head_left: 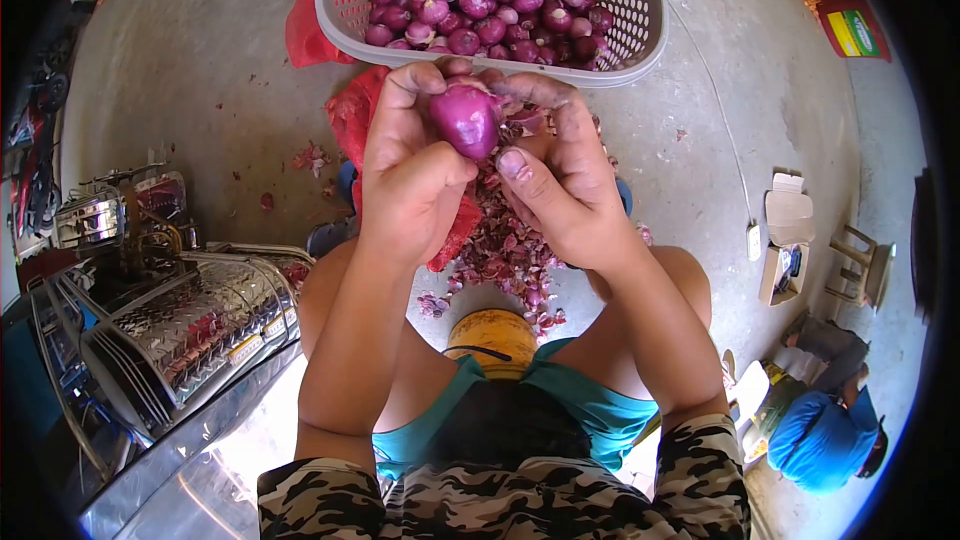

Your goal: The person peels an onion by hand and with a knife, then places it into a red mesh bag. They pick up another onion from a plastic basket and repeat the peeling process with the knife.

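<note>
A shiny purple-red onion is held up between my two hands, in front of the basket. My left hand wraps its fingers and thumb round the onion's left side. On the right, my right hand has its thumb and fingertips at the onion's root end, pinching dark bits of dry skin there. Beneath the hands, a heap of loose onion skins covers the floor between my legs. Just beyond my fingertips stands a grey plastic basket with many peeled-looking onions in it.
Red mesh bag lies by the basket. A yellow bucket sits between my thighs. Shiny metal vehicle parts stand at left. At right are a cable with a socket, an open cardboard box, a wooden stool and a person in blue.
</note>
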Tool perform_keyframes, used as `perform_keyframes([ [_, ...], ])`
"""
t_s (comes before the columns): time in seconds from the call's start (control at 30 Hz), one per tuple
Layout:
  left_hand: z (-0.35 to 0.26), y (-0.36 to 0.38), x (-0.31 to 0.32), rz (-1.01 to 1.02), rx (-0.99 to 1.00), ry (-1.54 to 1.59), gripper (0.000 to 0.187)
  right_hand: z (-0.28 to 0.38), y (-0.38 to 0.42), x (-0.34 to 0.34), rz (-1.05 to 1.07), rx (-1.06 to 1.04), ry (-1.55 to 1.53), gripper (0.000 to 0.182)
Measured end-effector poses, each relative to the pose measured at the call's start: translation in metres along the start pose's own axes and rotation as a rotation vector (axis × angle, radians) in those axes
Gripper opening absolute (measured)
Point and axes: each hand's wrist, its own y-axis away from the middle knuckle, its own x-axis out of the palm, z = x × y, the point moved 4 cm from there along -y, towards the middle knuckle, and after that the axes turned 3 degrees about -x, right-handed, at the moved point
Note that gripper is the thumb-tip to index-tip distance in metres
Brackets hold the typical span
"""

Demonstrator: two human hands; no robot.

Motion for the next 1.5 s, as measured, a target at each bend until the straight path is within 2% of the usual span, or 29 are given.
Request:
perform_keyframes([
  [0.13,-0.0003,-0.0005,0.0009,0.0,-0.003,0.011,0.054,-0.0001,-0.0012,-0.0029,0.032,0.036,0.025,0.043],
  [0.37,-0.0015,-0.0033,-0.0034,0.002,-0.022,0.091,0.051,-0.0037,-0.0004,-0.0073,0.021,-0.162,0.296,0.044],
  [0.47,-0.0013,-0.0026,-0.0036,0.0,-0.025,0.101,0.051,-0.0007,-0.0019,-0.0062,0.007,-0.148,0.342,0.043],
  [0.67,-0.0024,-0.0012,-0.0017,-0.006,-0.039,0.102,0.051,-0.0044,-0.0031,-0.0068,0.001,-0.183,0.333,0.043],
  [0.87,-0.0011,-0.0011,-0.0026,0.021,-0.045,0.107,0.051,-0.0021,-0.0026,-0.0046,-0.016,-0.08,0.312,0.042],
  [0.97,-0.001,-0.0002,-0.0024,0.006,-0.051,0.091,0.052,-0.0077,-0.0026,-0.0045,-0.019,-0.122,0.28,0.041],
  [1.07,0.0026,0.001,-0.0038,-0.001,-0.083,0.078,0.053,-0.0054,-0.0034,-0.005,-0.019,-0.071,0.296,0.041],
  [1.27,0.0023,0.0015,-0.0015,-0.033,-0.104,0.032,0.053,-0.0041,-0.0019,-0.0047,-0.012,-0.103,0.343,0.041],
  [1.37,0.0026,0.0014,-0.0018,-0.028,-0.108,0.02,0.052,-0.0008,-0.0014,-0.0032,-0.003,-0.186,0.381,0.042],
  [1.5,0.0029,0.0002,-0.0014,-0.016,-0.084,0.043,0.051,-0.0038,-0.0021,-0.0097,-0.073,-0.11,0.361,0.045],
])
